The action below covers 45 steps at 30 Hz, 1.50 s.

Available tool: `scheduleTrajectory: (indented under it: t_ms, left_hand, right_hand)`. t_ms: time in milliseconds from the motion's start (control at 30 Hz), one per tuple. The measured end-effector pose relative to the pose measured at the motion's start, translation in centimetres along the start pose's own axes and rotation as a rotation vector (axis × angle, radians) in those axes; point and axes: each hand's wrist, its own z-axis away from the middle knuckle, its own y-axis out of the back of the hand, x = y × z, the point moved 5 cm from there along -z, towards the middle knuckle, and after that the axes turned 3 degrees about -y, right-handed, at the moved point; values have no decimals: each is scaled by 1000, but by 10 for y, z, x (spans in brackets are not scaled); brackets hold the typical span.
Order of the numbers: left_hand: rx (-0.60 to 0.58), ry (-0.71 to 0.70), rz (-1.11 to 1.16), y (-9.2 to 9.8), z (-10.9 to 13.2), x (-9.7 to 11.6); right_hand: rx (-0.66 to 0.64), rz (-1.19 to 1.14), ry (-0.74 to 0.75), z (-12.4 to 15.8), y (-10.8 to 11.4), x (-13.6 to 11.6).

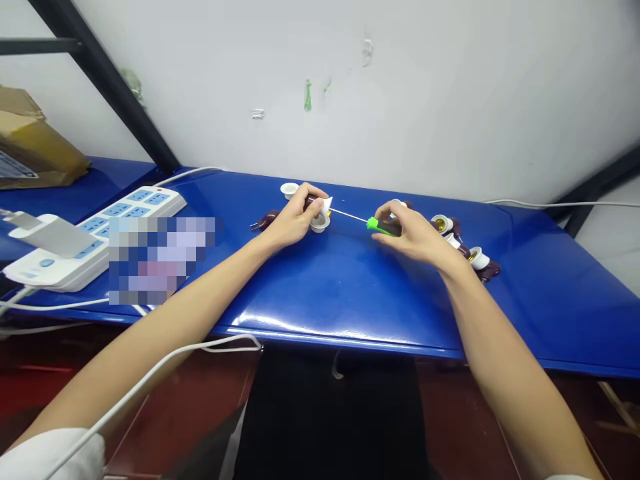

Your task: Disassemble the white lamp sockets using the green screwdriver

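Close to the back edge of the blue table (345,293), midway along it, the left hand (297,217) grips a maroon-and-white lamp holder (325,208). The right hand (405,230) has its fingers around the green-and-black handle of a screwdriver (373,223), the shaft running straight across at the holder — whether the tip touches, I can't tell from here. Between the forearms, glossy blue runs right up to the front edge, plenty of elbow room there, and more of it stretches towards the right end. Tighter on the left: a power strip (100,230) slants from the front left corner towards the back, a white adapter (53,235) plugged in, a pixelated patch (163,260) beside it. One white ring (290,191) sits near the back edge, a pronged maroon piece (265,220) just left of the left hand; more lamp holders (480,259) cluster beyond the right hand. Behind, a scuffed white wall (400,113) — dark metal posts (120,100) at either side, a cardboard box (43,143) far left, reddish floor tiles (465,427) below.
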Motion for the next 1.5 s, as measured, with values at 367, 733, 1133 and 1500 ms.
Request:
scheduleTrajectory:
  t_ms: [367,733,1133,1500]
  left_hand:
    - [0,-5,-4,1,-1,-3]
    - [2,15,6,2,-1,1]
    - [-6,30,33,1,-1,-1]
    - [-8,34,8,2,0,0]
  right_hand:
    - [-31,-53,-61,0,-1,1]
    - [-52,-25,-49,1,0,-1]
    - [-109,-41,-78,3,3,1]
    - [-206,-71,-72,4,-4,-3]
